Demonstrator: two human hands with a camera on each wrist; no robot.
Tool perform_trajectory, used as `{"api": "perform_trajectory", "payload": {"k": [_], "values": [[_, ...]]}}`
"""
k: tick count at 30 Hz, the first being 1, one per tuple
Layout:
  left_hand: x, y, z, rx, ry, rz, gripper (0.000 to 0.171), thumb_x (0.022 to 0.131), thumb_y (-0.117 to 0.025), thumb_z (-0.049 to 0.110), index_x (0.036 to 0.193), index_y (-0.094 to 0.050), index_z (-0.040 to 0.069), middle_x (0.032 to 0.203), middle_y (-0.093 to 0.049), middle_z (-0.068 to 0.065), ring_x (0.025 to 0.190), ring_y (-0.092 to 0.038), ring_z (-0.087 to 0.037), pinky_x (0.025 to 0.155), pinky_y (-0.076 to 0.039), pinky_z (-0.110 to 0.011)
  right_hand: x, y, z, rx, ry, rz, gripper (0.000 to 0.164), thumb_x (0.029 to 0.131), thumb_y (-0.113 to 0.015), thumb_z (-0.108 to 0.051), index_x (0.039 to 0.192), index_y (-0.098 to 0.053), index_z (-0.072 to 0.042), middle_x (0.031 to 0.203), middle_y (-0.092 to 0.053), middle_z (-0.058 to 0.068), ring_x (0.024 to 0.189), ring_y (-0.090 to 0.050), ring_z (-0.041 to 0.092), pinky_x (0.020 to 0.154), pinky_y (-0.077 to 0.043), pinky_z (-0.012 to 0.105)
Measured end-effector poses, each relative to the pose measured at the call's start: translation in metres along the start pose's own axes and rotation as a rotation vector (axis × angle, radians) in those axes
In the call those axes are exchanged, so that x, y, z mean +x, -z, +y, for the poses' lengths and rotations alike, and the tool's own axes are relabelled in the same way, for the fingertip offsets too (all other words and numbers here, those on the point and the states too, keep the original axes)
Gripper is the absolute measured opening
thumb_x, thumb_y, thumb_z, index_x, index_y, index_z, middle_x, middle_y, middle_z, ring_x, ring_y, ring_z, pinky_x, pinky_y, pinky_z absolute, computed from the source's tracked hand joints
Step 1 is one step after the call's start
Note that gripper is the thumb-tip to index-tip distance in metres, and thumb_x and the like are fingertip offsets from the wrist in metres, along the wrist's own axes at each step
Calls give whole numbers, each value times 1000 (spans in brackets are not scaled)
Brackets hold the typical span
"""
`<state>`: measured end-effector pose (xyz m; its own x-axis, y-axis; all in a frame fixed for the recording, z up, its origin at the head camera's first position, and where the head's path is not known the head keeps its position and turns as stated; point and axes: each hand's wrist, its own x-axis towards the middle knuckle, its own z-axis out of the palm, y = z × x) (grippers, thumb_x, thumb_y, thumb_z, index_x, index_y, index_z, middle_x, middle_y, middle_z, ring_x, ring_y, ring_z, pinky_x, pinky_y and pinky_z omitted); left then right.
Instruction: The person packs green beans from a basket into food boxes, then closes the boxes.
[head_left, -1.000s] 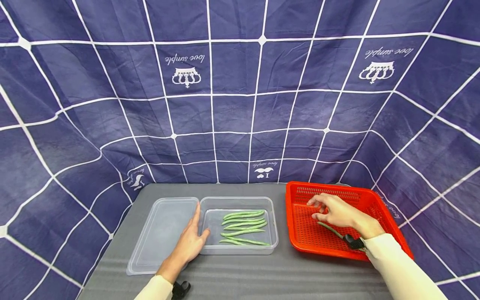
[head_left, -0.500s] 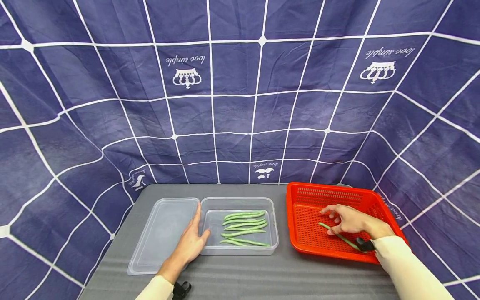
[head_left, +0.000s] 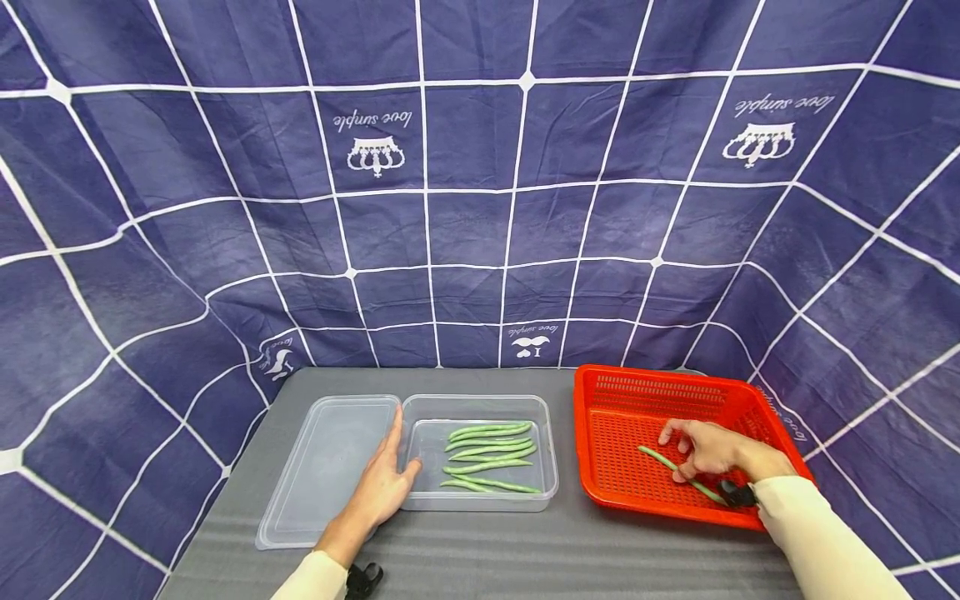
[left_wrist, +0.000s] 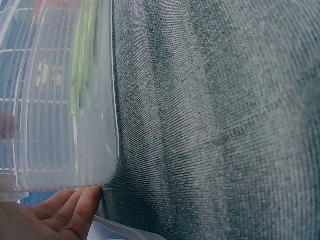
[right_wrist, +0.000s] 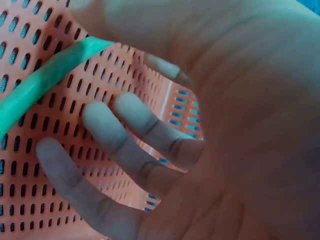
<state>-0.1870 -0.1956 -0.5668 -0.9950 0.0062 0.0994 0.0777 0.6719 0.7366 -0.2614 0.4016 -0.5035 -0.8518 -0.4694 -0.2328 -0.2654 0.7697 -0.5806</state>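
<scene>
My right hand (head_left: 708, 450) is inside the red basket (head_left: 587, 450), over a single green bean (head_left: 656, 456) lying on its perforated floor. The thumb is close to the bean's middle; whether it touches cannot be told. In the right wrist view the other fingers (right_wrist: 105, 125) are bent and spread, apart from the bean (right_wrist: 45, 75). My left hand (head_left: 381, 486) rests with straight fingers against the left side of a clear plastic container (head_left: 553, 467). Several green beans (head_left: 491, 456) lie side by side in that container, toward its right.
A translucent lid (head_left: 318, 471) lies flat left of the container, partly under the left hand. Grey cloth (head_left: 525, 550) covers the table. Blue curtains (head_left: 465, 225) with white lines enclose the back and sides.
My right hand has moved right and toward me within the basket and come down to the bean, its thumb closer to it. The left hand and container have stayed put.
</scene>
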Motion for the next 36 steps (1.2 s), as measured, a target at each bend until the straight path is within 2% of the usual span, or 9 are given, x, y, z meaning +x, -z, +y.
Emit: {"api": "perform_trajectory", "payload": {"k": [4,10,15,18,20,25,28,31,36], "values": [[0,0,-1,-2,0,1,105,107,-70,16,190,-7,23,190,-31,-26,173,-41,-50,141,-36,-70,-2,-2,-1,-46,-25,12,52,77,-105,-10,114,-69,-12,94,-64,6,83,-54,13,69,-45,26],[1,0,-2,0,-2,1,105,107,-70,17,190,-7,24,190,-32,-27,173,-41,-50,140,-36,-71,-3,-6,3,16,1,-12,47,77,-100,1,110,-69,-9,88,-64,6,72,-55,8,59,-47,21],[1,-1,-2,5,3,1,104,107,-70,16,190,-8,21,190,-32,-27,173,-42,-51,141,-36,-70,-3,-11,4,128,-5,-72,41,75,-79,19,108,-66,-3,77,-66,4,64,-59,8,53,-47,19],[1,-1,-2,4,4,4,104,107,-70,16,190,-9,20,190,-32,-27,172,-42,-51,141,-36,-70,-2,-13,2,190,-33,-107,42,75,-65,24,108,-64,-2,71,-65,0,61,-57,8,52,-45,19],[1,-1,-2,3,4,5,104,106,-70,16,190,-9,20,189,-32,-28,172,-42,-51,141,-36,-70,-2,-13,1,198,-35,-110,41,76,-62,25,108,-64,-1,70,-61,-2,60,-54,7,52,-42,19],[0,0,-1,2,6,2,104,106,-70,16,190,-9,20,190,-32,-28,172,-43,-51,141,-36,-70,0,-13,-1,217,-2,-123,41,76,-60,25,109,-64,0,71,-57,-3,58,-47,5,53,-35,16],[0,1,-1,3,2,4,104,106,-70,16,190,-9,19,189,-33,-28,172,-43,-51,140,-36,-70,0,-12,-2,216,23,-123,40,77,-63,24,110,-64,1,73,-57,-2,59,-46,4,53,-34,16],[0,1,1,4,0,4,104,106,-70,17,190,-9,21,189,-33,-27,172,-43,-50,140,-36,-70,0,-10,-5,157,55,-86,40,77,-70,20,110,-66,-1,77,-60,-3,63,-49,2,56,-36,18],[0,2,0,11,-9,9,105,106,-71,17,190,-8,20,188,-34,-28,171,-44,-52,139,-37,-71,2,-8,-14,90,99,-31,45,74,-63,22,111,-68,-3,79,-63,-2,69,-53,2,64,-41,19]]}}
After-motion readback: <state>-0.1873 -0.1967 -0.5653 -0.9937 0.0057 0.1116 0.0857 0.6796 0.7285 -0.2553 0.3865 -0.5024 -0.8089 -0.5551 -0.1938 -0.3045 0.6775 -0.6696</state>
